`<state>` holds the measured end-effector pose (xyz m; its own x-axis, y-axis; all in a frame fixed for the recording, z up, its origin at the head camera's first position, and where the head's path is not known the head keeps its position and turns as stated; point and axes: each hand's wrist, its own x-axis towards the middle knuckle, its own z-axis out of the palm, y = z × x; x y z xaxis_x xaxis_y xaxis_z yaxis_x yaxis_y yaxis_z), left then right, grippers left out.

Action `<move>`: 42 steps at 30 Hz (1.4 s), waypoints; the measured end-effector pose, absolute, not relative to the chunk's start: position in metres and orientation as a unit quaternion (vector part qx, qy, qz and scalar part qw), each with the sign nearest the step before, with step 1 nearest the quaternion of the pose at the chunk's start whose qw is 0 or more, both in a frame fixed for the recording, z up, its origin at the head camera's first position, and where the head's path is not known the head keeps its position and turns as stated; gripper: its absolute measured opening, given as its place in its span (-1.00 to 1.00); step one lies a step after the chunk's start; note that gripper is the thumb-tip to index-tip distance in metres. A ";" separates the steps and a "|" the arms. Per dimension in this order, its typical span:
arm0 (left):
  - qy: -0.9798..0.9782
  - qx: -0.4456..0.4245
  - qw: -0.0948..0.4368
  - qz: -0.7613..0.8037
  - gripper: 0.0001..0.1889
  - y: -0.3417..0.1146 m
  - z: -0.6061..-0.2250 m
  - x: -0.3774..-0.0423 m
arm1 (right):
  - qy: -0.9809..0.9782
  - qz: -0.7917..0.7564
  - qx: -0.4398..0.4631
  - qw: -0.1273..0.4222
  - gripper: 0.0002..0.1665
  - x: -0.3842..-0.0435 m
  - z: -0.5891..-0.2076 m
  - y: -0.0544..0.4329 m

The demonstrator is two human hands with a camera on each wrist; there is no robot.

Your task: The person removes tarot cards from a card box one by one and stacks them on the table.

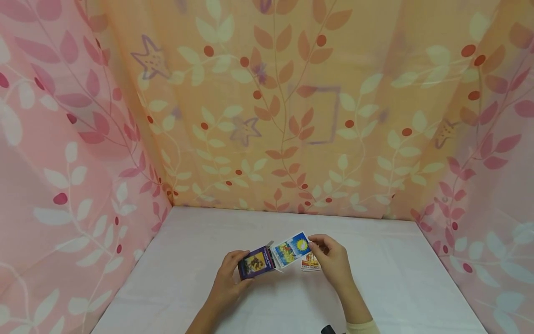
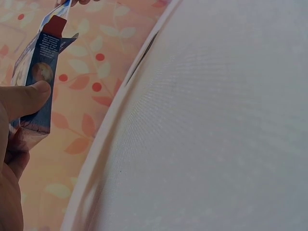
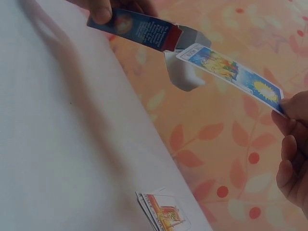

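Note:
A dark blue-purple tarot card box (image 1: 256,263) is gripped in my left hand (image 1: 228,273), thumb along one side and fingers along the other. Its end flaps (image 3: 183,72) stand open toward the right. My right hand (image 1: 333,260) pinches a tarot card (image 1: 292,250) with a yellow sun on blue by its far end. The card's other end lies at the box's open mouth; in the right wrist view it looks just outside it. Below the right hand, a small stack of tarot cards (image 1: 310,262) lies face up on the table, partly hidden by that hand in the head view.
The white-covered table (image 1: 187,241) spreads beneath both hands. Patterned cloth walls stand at the back (image 1: 283,139), left (image 1: 83,185) and right (image 1: 492,185). A small black object (image 1: 327,329) shows at the bottom edge by the right sleeve (image 1: 363,327).

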<state>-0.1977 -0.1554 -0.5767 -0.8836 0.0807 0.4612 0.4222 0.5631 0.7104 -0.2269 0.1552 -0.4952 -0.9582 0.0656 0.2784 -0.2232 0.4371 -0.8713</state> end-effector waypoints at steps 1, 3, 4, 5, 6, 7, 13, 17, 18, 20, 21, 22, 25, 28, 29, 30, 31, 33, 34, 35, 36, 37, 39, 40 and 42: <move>-0.863 -0.146 0.192 -0.444 -0.11 -0.155 -0.577 -0.198 | -0.837 0.527 0.047 0.137 -0.86 -0.227 -0.494 0.156; -0.863 -0.147 0.192 -0.443 -0.11 -0.156 -0.576 -0.198 | -0.836 0.528 0.046 0.140 -0.86 -0.227 -0.493 0.158; -0.863 -0.149 0.192 -0.442 -0.11 -0.156 -0.577 -0.199 | -0.836 0.527 0.046 0.142 -0.86 -0.227 -0.493 0.159; -0.863 -0.151 0.193 -0.441 -0.11 -0.156 -0.577 -0.199 | -0.836 0.528 0.046 0.144 -0.86 -0.227 -0.493 0.160; -0.864 -0.152 0.194 -0.439 -0.11 -0.157 -0.577 -0.199 | -0.835 0.528 0.046 0.146 -0.86 -0.227 -0.492 0.160; -0.863 -0.153 0.195 -0.439 -0.11 -0.157 -0.577 -0.200 | -0.835 0.528 0.046 0.148 -0.86 -0.227 -0.492 0.161; -0.861 -0.156 0.200 -0.440 -0.10 -0.158 -0.579 -0.200 | -0.842 0.514 0.044 0.159 -0.87 -0.231 -0.495 0.165; -0.861 -0.153 0.196 -0.444 -0.09 -0.157 -0.578 -0.200 | -0.845 0.503 0.046 0.175 -0.88 -0.234 -0.497 0.169; -0.861 -0.152 0.195 -0.444 -0.09 -0.157 -0.578 -0.200 | -0.846 0.501 0.046 0.179 -0.88 -0.235 -0.497 0.170; -0.861 -0.151 0.193 -0.447 -0.09 -0.157 -0.578 -0.200 | -0.847 0.496 0.048 0.185 -0.88 -0.237 -0.497 0.172; -0.861 -0.149 0.192 -0.447 -0.09 -0.157 -0.577 -0.200 | -0.849 0.493 0.046 0.185 -0.88 -0.238 -0.498 0.173; -0.861 -0.147 0.192 -0.447 -0.09 -0.157 -0.577 -0.200 | -0.850 0.492 0.045 0.184 -0.88 -0.239 -0.498 0.174; -0.863 -0.144 0.187 -0.447 -0.09 -0.156 -0.577 -0.199 | -0.852 0.489 0.040 0.182 -0.87 -0.240 -0.500 0.175; -0.863 -0.145 0.186 -0.447 -0.11 -0.156 -0.576 -0.199 | -0.855 0.480 0.048 0.192 -0.87 -0.245 -0.503 0.177; -0.863 -0.146 0.186 -0.447 -0.12 -0.155 -0.576 -0.199 | -0.857 0.473 0.052 0.197 -0.87 -0.247 -0.503 0.178; -0.863 -0.147 0.187 -0.446 -0.12 -0.155 -0.576 -0.200 | -0.859 0.468 0.056 0.199 -0.87 -0.250 -0.504 0.179; -0.863 -0.146 0.188 -0.446 -0.12 -0.155 -0.575 -0.200 | -0.861 0.463 0.061 0.202 -0.87 -0.253 -0.504 0.180; -0.864 -0.144 0.188 -0.445 -0.12 -0.155 -0.575 -0.199 | -0.866 0.452 0.067 0.201 -0.88 -0.258 -0.504 0.182; -0.864 -0.143 0.188 -0.444 -0.12 -0.155 -0.575 -0.199 | -0.868 0.449 0.069 0.198 -0.88 -0.260 -0.504 0.183; -0.865 -0.142 0.188 -0.443 -0.12 -0.155 -0.575 -0.199 | -0.870 0.447 0.071 0.195 -0.88 -0.261 -0.505 0.184; -0.865 -0.143 0.189 -0.444 -0.12 -0.155 -0.575 -0.198 | -0.871 0.446 0.073 0.192 -0.88 -0.263 -0.505 0.185; -0.865 -0.143 0.188 -0.443 -0.12 -0.154 -0.575 -0.198 | -0.873 0.444 0.076 0.189 -0.88 -0.264 -0.506 0.186; -0.865 -0.143 0.188 -0.443 -0.12 -0.154 -0.575 -0.198 | -0.877 0.437 0.084 0.184 -0.88 -0.268 -0.507 0.188; -0.865 -0.144 0.187 -0.444 -0.12 -0.154 -0.575 -0.197 | -0.878 0.434 0.088 0.181 -0.88 -0.269 -0.507 0.189; -0.866 -0.143 0.185 -0.443 -0.12 -0.154 -0.574 -0.197 | -0.882 0.426 0.098 0.175 -0.88 -0.273 -0.509 0.191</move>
<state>-0.1968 -0.1541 -0.5743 -0.8911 0.0830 0.4462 0.4106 0.5666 0.7144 -0.2729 0.1907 -0.5088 -0.9195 -0.0231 0.3924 -0.3218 0.6174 -0.7178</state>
